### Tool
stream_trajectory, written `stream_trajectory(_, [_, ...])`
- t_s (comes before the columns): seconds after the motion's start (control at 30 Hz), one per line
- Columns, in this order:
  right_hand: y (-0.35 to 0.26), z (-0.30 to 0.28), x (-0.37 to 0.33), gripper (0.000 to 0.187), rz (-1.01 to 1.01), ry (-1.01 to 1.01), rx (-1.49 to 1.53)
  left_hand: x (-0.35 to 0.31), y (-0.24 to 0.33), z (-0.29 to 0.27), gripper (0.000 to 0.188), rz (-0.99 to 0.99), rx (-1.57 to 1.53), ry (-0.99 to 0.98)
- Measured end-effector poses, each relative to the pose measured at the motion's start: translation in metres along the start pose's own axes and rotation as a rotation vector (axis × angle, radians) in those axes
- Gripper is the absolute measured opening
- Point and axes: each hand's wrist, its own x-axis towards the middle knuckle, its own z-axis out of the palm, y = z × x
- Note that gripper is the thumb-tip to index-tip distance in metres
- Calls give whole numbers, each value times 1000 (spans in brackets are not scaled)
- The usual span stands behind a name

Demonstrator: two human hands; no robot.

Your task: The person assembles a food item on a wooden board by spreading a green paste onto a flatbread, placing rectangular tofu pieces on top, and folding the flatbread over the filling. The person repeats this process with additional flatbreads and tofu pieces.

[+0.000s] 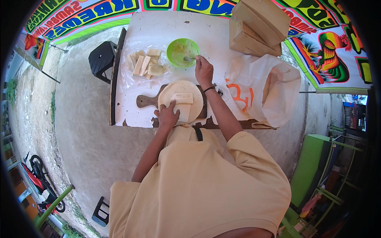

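My right hand is closed around the handle of a spoon. The spoon's end dips into a light green bowl with a pale paste inside. My left hand lies with its fingers apart at the left edge of a pale, thin wrapper sheet, touching it. Part of that sheet is folded into a flat strip. It rests on a stack of round, cream-coloured sheets, on top of a wooden paddle board. Left of the bowl, several pale folded rolls lie on clear plastic.
Cardboard boxes stand at the far right of the white table. A white plastic bag with orange marks sits nearer on that side. A black stool stands left of the table. Printed banners hang behind.
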Motion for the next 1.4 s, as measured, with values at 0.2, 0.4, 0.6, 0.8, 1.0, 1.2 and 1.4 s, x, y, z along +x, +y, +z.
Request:
stream_trajectory(0.2, [3,11,5,23,153,-25,-5,-1,-2,4,57,16,-13,37])
stream_trajectory(0.4, [26,-7,14,26,543,99,358,0,0,2,57,-13,-46,10])
stream_trajectory(0.6, [6,-68,-23,27,608,50,596,-1,2,1,57,4,-13,1])
stream_trajectory(0.8, [-5,-84,-94,29,484,-134,401,-2,3,-1,57,25,26,-1])
stream_trajectory(1.0, [-18,-82,-126,18,48,-241,200,-2,4,-6,57,13,32,-43])
stream_trajectory(1.2, [-33,-96,-126,15,-207,-286,86,1,0,-3,57,20,26,-27])
stream_trajectory(1.4, [-39,-94,-109,16,16,-76,183,0,1,-4,58,19,32,-42])
